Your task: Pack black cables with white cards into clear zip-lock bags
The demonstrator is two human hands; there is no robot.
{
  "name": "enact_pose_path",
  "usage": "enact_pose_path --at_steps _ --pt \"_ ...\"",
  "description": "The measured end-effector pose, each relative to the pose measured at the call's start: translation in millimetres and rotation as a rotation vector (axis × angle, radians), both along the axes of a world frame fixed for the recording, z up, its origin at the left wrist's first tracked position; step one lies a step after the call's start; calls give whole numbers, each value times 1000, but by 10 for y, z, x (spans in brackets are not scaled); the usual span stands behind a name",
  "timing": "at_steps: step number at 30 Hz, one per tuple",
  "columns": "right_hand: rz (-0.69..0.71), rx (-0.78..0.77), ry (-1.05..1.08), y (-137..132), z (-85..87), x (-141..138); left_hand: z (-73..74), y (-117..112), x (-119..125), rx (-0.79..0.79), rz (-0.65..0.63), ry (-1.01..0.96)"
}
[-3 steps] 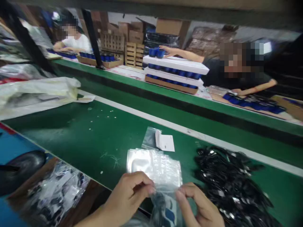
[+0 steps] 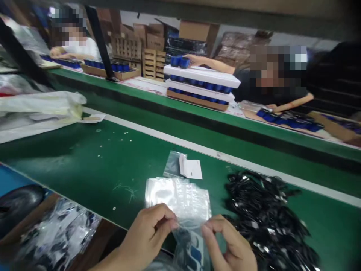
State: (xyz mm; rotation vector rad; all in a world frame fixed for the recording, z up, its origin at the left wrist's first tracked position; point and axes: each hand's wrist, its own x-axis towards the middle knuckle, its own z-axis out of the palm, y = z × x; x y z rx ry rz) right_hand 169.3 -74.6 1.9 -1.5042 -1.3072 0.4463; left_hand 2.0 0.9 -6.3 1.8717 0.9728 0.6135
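Note:
A clear plastic zip bag (image 2: 191,252) hangs between my hands near the table's front edge, with a dark, flat item and something pale showing inside. My left hand (image 2: 152,235) pinches the left end of its top edge between thumb and finger. At the right end, my right hand (image 2: 229,242) pinches the same edge. Just beyond the fingers lies a fanned stack of clear bags (image 2: 166,190). A folded white leaflet (image 2: 194,169) rests behind that stack, partly on another clear bag (image 2: 172,162). To the right of my right hand is a heap of black cables (image 2: 265,210).
A box of filled clear bags (image 2: 64,229) sits below the green table (image 2: 84,165) at lower left. White plastic sacking (image 2: 42,99) lies on the left. Across a raised ledge, two people handle blue items beside stacked white trays (image 2: 201,77).
The whole view has shifted slightly, so the table and its things appear further left. Both hands keep their pinch on the bag's top edge.

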Motion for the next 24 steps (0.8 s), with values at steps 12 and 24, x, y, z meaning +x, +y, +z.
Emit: enact_pose_path --at_steps 12,24 --pt "-83 -141 332 110 -194 -108 65 10 157 -148 -27 -110" --pt "-157 29 251 124 -437 -536 -189 -214 372 -187 297 -317"
